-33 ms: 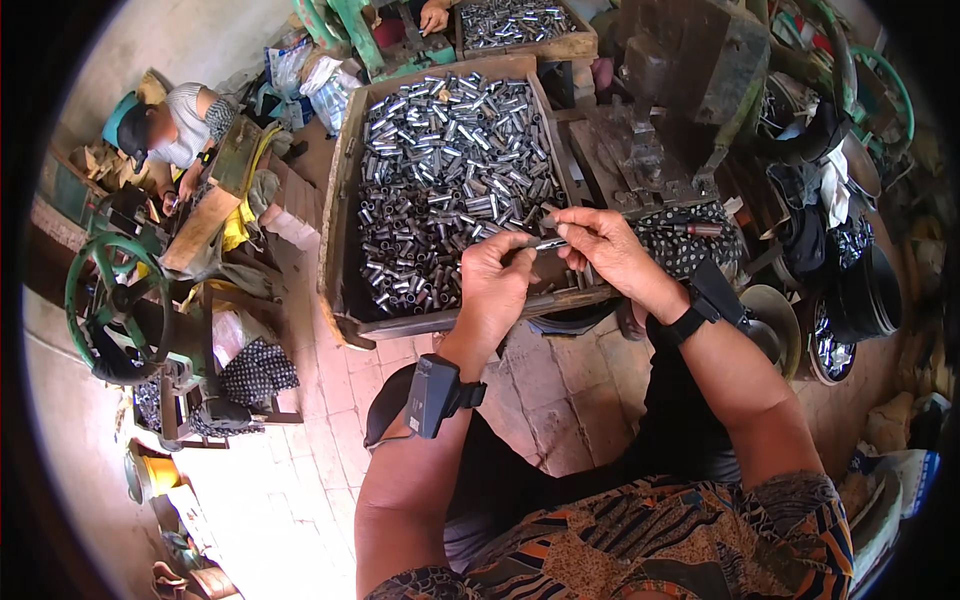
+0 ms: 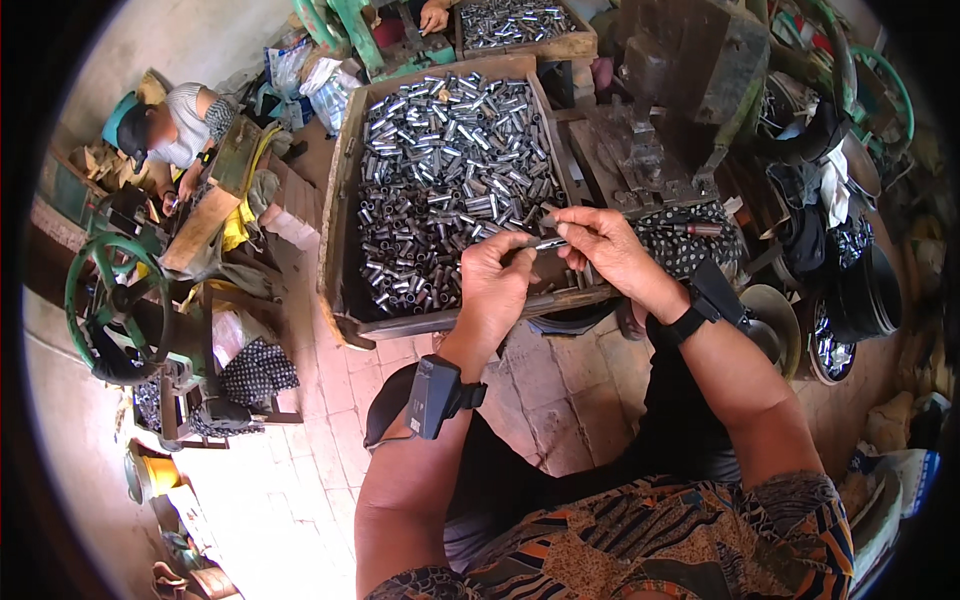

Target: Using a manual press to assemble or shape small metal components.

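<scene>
In the head view, we count one metal piece [image 2: 546, 244] just right of and above the frame's centre, lying between the left hand [image 2: 497, 272] and right hand [image 2: 603, 248], both pinched on it. We count two wooden trays, the large tray [image 2: 336, 210] at upper centre and the small tray [image 2: 545, 46] at the top edge, their short metal tubes [image 2: 450, 150] too many to count.

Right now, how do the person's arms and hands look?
The left hand and right hand are bare. Each wrist has a black strap with a dark box; pale marks and a thin cable show on the left one. The short sleeves are patterned in orange and black.
</scene>
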`<control>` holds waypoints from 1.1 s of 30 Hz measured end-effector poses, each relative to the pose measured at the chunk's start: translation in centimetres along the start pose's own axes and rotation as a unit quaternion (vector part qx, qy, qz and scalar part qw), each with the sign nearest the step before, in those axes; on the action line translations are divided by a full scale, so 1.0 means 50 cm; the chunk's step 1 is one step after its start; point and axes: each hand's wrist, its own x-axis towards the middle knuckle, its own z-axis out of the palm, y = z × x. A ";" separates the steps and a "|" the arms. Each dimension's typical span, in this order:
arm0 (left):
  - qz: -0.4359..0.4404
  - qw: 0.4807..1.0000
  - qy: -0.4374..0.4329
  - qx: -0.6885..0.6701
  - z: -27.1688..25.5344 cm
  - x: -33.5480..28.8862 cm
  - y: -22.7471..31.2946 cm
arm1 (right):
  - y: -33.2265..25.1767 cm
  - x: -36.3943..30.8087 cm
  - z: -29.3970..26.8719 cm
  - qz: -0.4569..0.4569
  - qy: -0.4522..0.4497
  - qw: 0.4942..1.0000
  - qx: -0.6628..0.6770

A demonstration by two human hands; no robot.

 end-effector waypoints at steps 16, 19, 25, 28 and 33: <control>0.049 0.997 0.022 0.060 -0.002 0.002 -0.008 | -0.020 -0.009 -0.007 -0.007 -0.033 0.999 0.003; 0.034 0.998 0.018 0.058 0.001 0.001 -0.001 | -0.015 -0.013 -0.010 -0.042 -0.023 0.999 0.004; -0.052 0.977 0.007 -0.206 -0.021 0.016 0.004 | -0.024 -0.006 -0.028 0.065 0.039 0.983 0.166; -0.069 0.971 0.008 -0.228 -0.029 0.016 0.012 | -0.024 -0.004 -0.048 0.064 0.045 0.983 0.167; -0.041 0.988 0.004 -0.152 -0.014 0.007 0.005 | -0.021 -0.014 -0.017 0.055 0.020 0.991 0.122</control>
